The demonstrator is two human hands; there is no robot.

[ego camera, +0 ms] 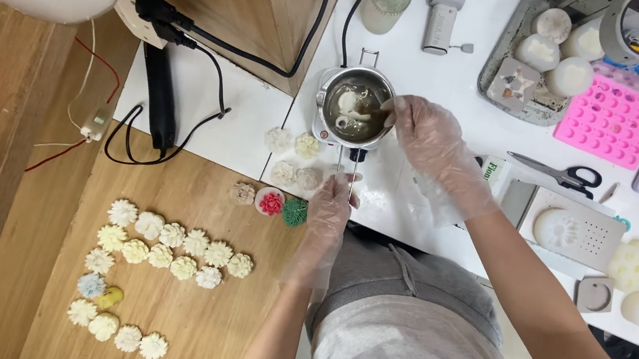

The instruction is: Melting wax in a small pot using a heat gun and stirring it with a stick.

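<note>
Many wax flowers (164,245) already lay finished on the floor. Her right hand (428,141), fingers pinched on a stirrer, worked the pot (355,108); her left hand (332,207) clamped its handle, so pouring seemingly remained.

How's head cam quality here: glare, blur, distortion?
Head view: even, bright light with soft shadows; the white table is nearly blown out near the top. The metal pot shows mild reflections. The right hand and left hand are reasonably sharp. Wide-angle bending shows at the edges.
</note>
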